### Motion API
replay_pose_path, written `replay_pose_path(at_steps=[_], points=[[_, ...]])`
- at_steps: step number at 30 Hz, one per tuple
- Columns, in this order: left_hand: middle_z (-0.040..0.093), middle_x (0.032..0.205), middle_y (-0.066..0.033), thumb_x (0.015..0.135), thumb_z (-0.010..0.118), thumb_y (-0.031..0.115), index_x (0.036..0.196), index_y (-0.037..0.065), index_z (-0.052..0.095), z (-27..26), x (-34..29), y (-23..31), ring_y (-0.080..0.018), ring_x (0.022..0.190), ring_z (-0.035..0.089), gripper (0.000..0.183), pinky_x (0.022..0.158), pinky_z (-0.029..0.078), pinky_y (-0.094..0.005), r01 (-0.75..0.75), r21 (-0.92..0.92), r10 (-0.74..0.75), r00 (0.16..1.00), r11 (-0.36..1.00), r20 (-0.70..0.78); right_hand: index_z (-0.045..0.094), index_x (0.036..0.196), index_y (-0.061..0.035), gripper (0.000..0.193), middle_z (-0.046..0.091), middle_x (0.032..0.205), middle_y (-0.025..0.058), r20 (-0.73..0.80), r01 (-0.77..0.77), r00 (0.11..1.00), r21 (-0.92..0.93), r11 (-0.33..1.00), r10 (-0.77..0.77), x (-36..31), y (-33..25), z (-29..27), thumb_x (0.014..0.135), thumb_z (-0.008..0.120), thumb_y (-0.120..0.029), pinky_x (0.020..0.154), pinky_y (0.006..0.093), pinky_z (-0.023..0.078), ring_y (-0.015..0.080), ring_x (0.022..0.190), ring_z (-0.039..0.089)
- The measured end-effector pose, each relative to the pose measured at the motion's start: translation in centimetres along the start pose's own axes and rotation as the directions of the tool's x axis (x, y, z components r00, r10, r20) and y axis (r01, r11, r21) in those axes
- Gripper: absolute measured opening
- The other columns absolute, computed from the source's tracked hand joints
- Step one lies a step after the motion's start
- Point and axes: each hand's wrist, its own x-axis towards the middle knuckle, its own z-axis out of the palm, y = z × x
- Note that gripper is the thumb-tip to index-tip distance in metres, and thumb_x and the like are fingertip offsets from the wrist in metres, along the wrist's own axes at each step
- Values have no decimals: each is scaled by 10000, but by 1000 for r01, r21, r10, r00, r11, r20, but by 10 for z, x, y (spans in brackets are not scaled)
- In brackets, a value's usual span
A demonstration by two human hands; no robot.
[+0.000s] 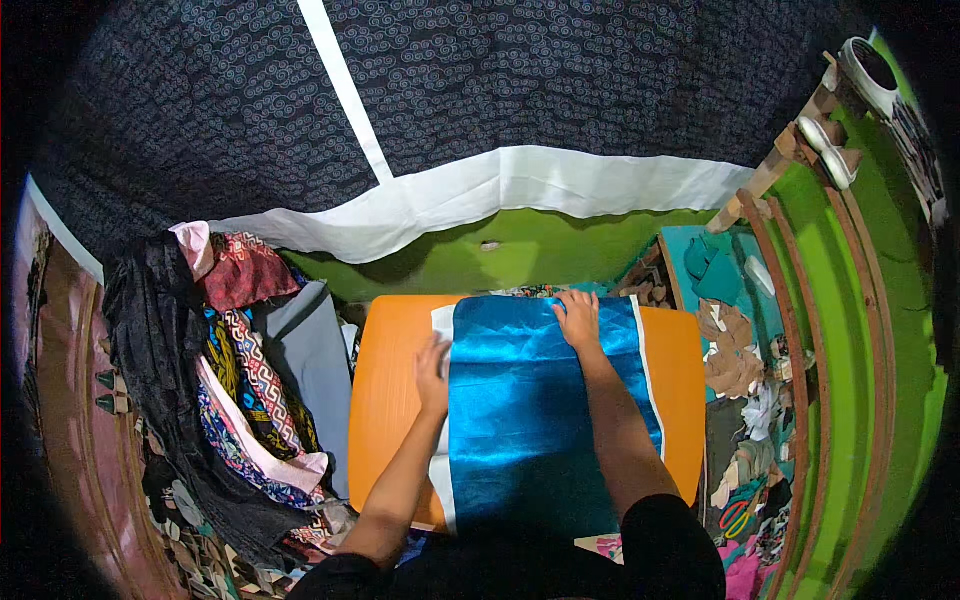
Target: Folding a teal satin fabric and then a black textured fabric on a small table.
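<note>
While hands point(578, 322) meet blue cloth point(525, 400), swirl-printed black drape point(560, 85) hangs.

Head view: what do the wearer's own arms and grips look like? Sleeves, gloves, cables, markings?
Short plain black sleeves on both sides, right sleeve and left sleeve. Left forearm and right forearm bare; no watch, bracelet, cable or marking seen. Right grip: ungloved hand. Left grip: also ungloved, fingers slightly blurred.
</note>
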Motion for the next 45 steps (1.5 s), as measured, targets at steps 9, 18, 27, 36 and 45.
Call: replay_pose_path(at_steps=[9,18,27,36,45], points=[[394,1270,-150,762,545,316,1168,170,473,12,25,67,-331,1216,301,437,978,197,-533,-13,165,-15,985,986,170,552,995,-136,312,498,1022,32,3,-38,999,-120,992,38,0,-10,-7,727,615,-282,973,494,230,225,1056,418],[105,1417,-112,741,449,568,1310,336,286,61,0,62,-320,1302,64,636,964,23,-609,-195,495,3,933,847,361,498,1036,-103,401,394,1143,144,-138,-213,966,47,976,218,-80,-44,-76,697,626,-274,945,560,161,340,1100,336],[172,1400,-110,785,438,521,1300,257,323,80,85,65,-311,1298,81,589,998,16,-568,-248,639,42,947,729,319,490,1105,-144,465,347,1219,176,15,-320,947,69,945,320,-266,-51,-145,692,632,-304,941,562,169,370,1129,312],[195,1384,-151,775,477,442,1260,218,399,82,-48,149,-370,1284,86,541,963,6,-606,-154,499,59,978,853,202,334,1288,-289,644,168,1380,115,268,-282,911,-146,948,312,-279,-37,-102,721,536,-517,919,658,89,372,1253,135],[156,1399,-125,763,484,468,1302,289,319,76,-87,124,-364,1282,103,592,952,28,-623,-104,533,-35,969,840,245,325,1293,-293,647,139,1399,97,290,-254,916,-114,960,277,-279,-34,-108,721,547,-498,947,632,75,355,1270,114]])
